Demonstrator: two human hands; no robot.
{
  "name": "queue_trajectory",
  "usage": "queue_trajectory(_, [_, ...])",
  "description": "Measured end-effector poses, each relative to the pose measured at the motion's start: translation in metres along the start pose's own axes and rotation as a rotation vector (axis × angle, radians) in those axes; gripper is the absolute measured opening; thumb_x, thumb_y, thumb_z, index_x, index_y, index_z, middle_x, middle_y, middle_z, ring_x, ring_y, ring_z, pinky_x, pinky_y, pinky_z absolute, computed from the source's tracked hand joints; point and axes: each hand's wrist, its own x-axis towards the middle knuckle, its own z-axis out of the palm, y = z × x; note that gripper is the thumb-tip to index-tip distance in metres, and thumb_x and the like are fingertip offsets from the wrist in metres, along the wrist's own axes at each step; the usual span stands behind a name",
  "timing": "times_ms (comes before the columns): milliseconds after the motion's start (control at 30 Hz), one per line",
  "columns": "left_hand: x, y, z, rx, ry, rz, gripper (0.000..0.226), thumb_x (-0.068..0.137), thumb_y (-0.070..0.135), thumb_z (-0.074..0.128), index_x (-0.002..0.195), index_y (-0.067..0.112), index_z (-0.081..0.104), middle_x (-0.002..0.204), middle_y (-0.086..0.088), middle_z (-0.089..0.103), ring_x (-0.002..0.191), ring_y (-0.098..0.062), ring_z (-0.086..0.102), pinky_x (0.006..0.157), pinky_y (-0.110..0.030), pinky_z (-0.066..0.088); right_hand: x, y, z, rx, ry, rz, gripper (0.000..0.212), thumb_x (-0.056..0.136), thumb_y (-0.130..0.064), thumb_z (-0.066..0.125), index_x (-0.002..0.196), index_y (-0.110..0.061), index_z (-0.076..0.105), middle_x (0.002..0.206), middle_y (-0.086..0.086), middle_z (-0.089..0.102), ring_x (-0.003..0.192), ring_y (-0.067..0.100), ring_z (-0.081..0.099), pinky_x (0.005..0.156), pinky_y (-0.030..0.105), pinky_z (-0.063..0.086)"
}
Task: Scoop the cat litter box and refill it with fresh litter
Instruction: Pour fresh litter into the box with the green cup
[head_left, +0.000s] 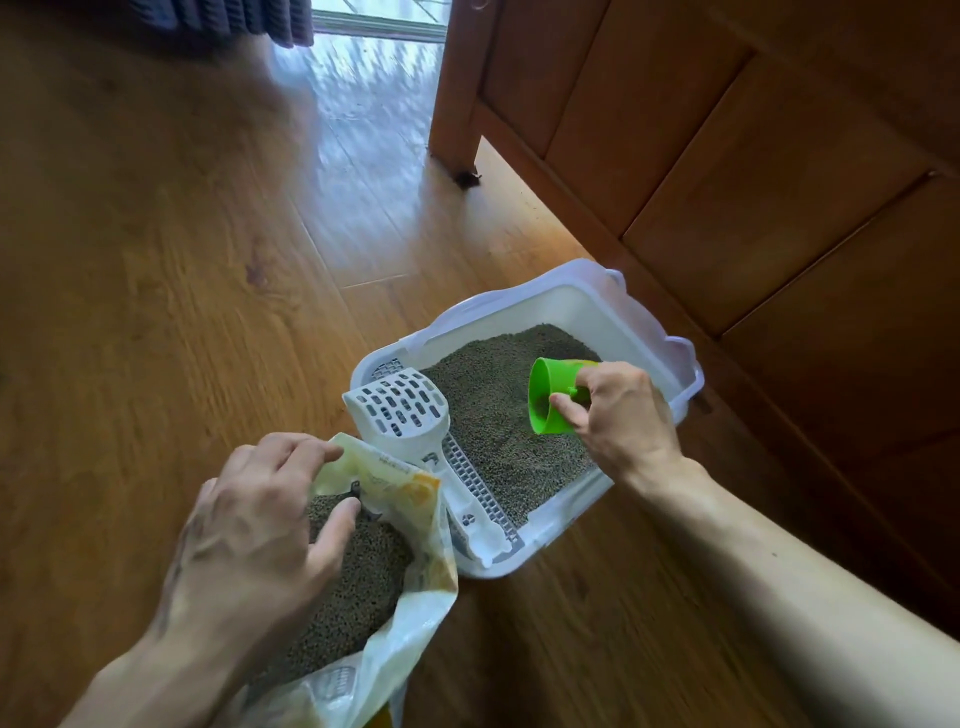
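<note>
A white litter box (571, 299) sits on the wooden floor, holding grey-green pellet litter (493, 415). A white slotted scoop (405, 410) rests across the box's near left rim, handle toward me. My right hand (623, 415) grips a small green cup (548, 397) by its handle, tipped sideways over the litter, its mouth facing left with a few pellets inside. My left hand (260, 530) holds open the rim of a yellow-and-white litter bag (415, 571), which stands left of the box and is filled with the same pellets.
A wooden cabinet (727, 156) stands right behind the box, its leg (457, 130) on the floor. Dark curtain fabric (234, 21) hangs at the top left beside a bright glass door. Wooden floor (156, 286) spreads to the left.
</note>
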Motion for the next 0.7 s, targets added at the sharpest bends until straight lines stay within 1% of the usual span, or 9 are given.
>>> queue_trajectory(100, [0.0013, -0.0001, -0.0001, 0.006, 0.002, 0.006, 0.038, 0.076, 0.042, 0.060, 0.109, 0.023, 0.065, 0.107, 0.007, 0.063, 0.093, -0.020, 0.058, 0.078, -0.046, 0.052, -0.0017, -0.0006, 0.0038, 0.026, -0.001, -0.057, 0.033, 0.087, -0.043, 0.068, 0.078, -0.011, 0.065, 0.082, 0.010, 0.065, 0.080, 0.029, 0.060, 0.068, 0.036, 0.050])
queue_trajectory(233, [0.0033, 0.0008, 0.0019, 0.045, -0.009, 0.018, 0.034, 0.078, 0.039, 0.064, 0.108, 0.020, 0.065, 0.107, 0.004, 0.064, 0.092, -0.023, 0.059, 0.076, -0.046, 0.052, -0.0024, 0.0017, 0.0059, -0.058, -0.024, -0.069, 0.031, 0.087, -0.042, 0.068, 0.079, -0.011, 0.065, 0.088, 0.009, 0.065, 0.087, 0.029, 0.060, 0.071, 0.036, 0.050])
queue_trajectory(300, [0.0026, 0.0017, 0.0016, 0.058, -0.021, 0.019, 0.039, 0.076, 0.043, 0.060, 0.108, 0.021, 0.065, 0.107, 0.005, 0.063, 0.094, -0.022, 0.059, 0.076, -0.046, 0.052, -0.0043, 0.0023, 0.0075, -0.069, 0.001, -0.096, 0.030, 0.086, -0.039, 0.070, 0.077, -0.011, 0.064, 0.086, 0.008, 0.064, 0.087, 0.029, 0.059, 0.070, 0.036, 0.049])
queue_trajectory(367, [0.0019, 0.0021, 0.0004, 0.062, -0.024, 0.014, 0.039, 0.077, 0.043, 0.060, 0.109, 0.022, 0.064, 0.109, 0.006, 0.063, 0.095, -0.021, 0.059, 0.077, -0.045, 0.052, -0.0070, 0.0010, 0.0093, -0.069, 0.006, -0.134, 0.029, 0.085, -0.036, 0.072, 0.075, -0.011, 0.063, 0.081, 0.008, 0.063, 0.083, 0.028, 0.058, 0.067, 0.035, 0.049])
queue_trajectory(433, [0.0016, 0.0017, -0.0002, 0.067, -0.027, 0.016, 0.036, 0.079, 0.041, 0.062, 0.110, 0.023, 0.064, 0.110, 0.006, 0.062, 0.096, -0.021, 0.057, 0.079, -0.045, 0.052, -0.0060, 0.0026, 0.0092, -0.110, -0.003, -0.118, 0.028, 0.086, -0.035, 0.072, 0.075, -0.010, 0.063, 0.082, 0.010, 0.063, 0.083, 0.030, 0.058, 0.068, 0.035, 0.048])
queue_trajectory(500, [0.0008, 0.0021, -0.0010, 0.068, -0.029, 0.017, 0.039, 0.078, 0.043, 0.059, 0.110, 0.022, 0.064, 0.109, 0.006, 0.062, 0.095, -0.021, 0.057, 0.079, -0.045, 0.052, -0.0032, 0.0071, 0.0073, -0.141, 0.009, -0.090, 0.027, 0.085, -0.033, 0.072, 0.076, -0.009, 0.063, 0.083, 0.012, 0.064, 0.085, 0.032, 0.058, 0.068, 0.035, 0.047])
queue_trajectory(600, [-0.0008, 0.0036, -0.0020, 0.070, -0.037, 0.005, 0.041, 0.077, 0.045, 0.056, 0.110, 0.022, 0.065, 0.110, 0.006, 0.062, 0.096, -0.021, 0.057, 0.080, -0.046, 0.052, -0.0052, 0.0072, 0.0065, -0.117, 0.006, -0.195, 0.026, 0.081, -0.028, 0.077, 0.070, -0.010, 0.061, 0.074, 0.010, 0.061, 0.078, 0.031, 0.058, 0.065, 0.036, 0.048])
queue_trajectory(633, [-0.0012, 0.0042, -0.0025, 0.068, -0.039, -0.001, 0.041, 0.077, 0.045, 0.056, 0.110, 0.022, 0.065, 0.110, 0.005, 0.062, 0.096, -0.021, 0.057, 0.080, -0.046, 0.052, -0.0068, 0.0064, 0.0069, -0.118, -0.006, -0.217, 0.026, 0.079, -0.028, 0.077, 0.070, -0.010, 0.061, 0.073, 0.010, 0.061, 0.078, 0.031, 0.057, 0.065, 0.037, 0.049])
queue_trajectory(700, [-0.0024, 0.0059, -0.0035, 0.066, -0.040, -0.003, 0.042, 0.077, 0.045, 0.056, 0.111, 0.022, 0.065, 0.111, 0.005, 0.062, 0.097, -0.021, 0.058, 0.082, -0.047, 0.052, -0.0083, 0.0069, 0.0067, -0.124, -0.024, -0.193, 0.025, 0.081, -0.030, 0.075, 0.072, -0.010, 0.063, 0.077, 0.009, 0.063, 0.083, 0.031, 0.058, 0.069, 0.037, 0.049])
